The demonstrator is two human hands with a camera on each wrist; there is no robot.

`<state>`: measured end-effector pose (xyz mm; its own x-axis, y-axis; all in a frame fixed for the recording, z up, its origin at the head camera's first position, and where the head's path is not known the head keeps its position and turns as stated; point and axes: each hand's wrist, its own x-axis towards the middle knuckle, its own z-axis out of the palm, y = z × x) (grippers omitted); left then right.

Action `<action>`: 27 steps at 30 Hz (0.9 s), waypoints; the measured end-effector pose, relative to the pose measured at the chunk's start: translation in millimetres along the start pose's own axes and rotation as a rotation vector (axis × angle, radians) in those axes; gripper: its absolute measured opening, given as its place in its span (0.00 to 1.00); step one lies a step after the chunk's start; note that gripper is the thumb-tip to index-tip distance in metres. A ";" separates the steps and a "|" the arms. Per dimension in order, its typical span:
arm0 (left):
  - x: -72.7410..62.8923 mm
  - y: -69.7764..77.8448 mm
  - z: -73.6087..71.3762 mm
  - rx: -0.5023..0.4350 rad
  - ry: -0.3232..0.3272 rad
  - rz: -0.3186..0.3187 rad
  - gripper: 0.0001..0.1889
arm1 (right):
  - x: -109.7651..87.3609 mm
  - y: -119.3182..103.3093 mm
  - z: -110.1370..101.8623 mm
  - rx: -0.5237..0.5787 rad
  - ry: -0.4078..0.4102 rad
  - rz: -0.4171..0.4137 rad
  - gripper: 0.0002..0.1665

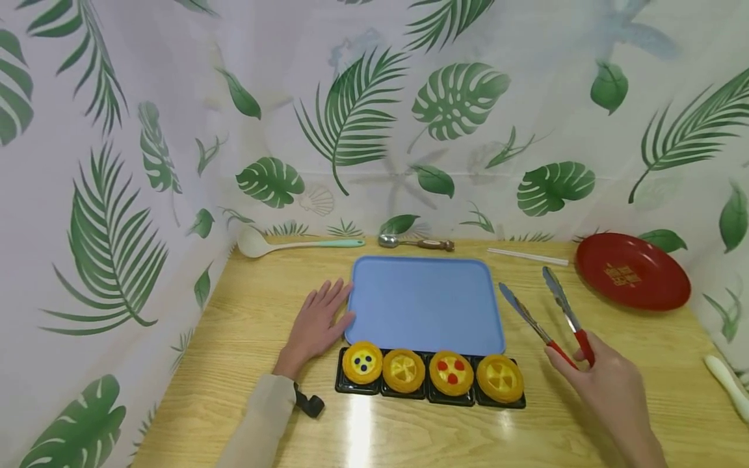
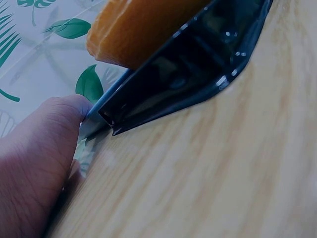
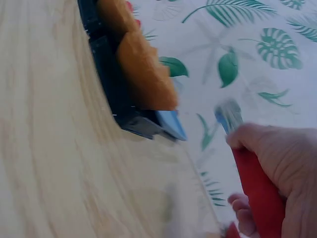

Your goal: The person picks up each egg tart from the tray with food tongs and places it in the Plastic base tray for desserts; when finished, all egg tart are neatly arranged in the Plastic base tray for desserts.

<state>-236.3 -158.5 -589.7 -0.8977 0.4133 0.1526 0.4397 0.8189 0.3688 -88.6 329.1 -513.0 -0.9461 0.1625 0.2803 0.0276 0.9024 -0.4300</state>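
My right hand (image 1: 614, 383) grips a pair of tongs (image 1: 562, 300) by the red handles, its two metal arms spread apart and holding nothing. They point forward, just right of a blue tray (image 1: 424, 305). At the tray's left edge my left hand (image 1: 318, 322) lies with fingers extended, the thumb touching the rim. Along the tray's front stands a row of black square holders, each bearing a toy egg tart: one with blue dots (image 1: 363, 363), a plain yellow one (image 1: 404, 371), one with red pieces (image 1: 451, 373) and another plain one (image 1: 500, 378).
Behind the tray lie a ladle (image 1: 253, 243) with a mint handle, a metal spoon (image 1: 418, 243) and white chopsticks (image 1: 526, 257). A red oval plate (image 1: 655, 276) sits at the back right. Near the right edge is a pale long utensil (image 1: 727, 387). Leaf-print cloth walls border the table.
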 end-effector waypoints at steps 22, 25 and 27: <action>1.1 -3.3 11.3 0.010 0.012 0.022 0.35 | 42.6 8.6 63.8 -0.093 -0.048 0.340 0.42; 0.6 -3.0 10.1 0.019 0.003 0.013 0.35 | 42.4 11.2 64.1 -0.117 -0.066 0.331 0.45; 0.8 -2.9 8.6 0.019 0.003 0.009 0.35 | 43.9 12.0 63.3 -0.120 -0.093 0.331 0.48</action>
<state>-238.1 -157.2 -598.5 -0.8937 0.4198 0.1582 0.4483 0.8226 0.3499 -150.2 321.8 -560.2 -0.9047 0.4216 0.0607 0.3700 0.8484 -0.3787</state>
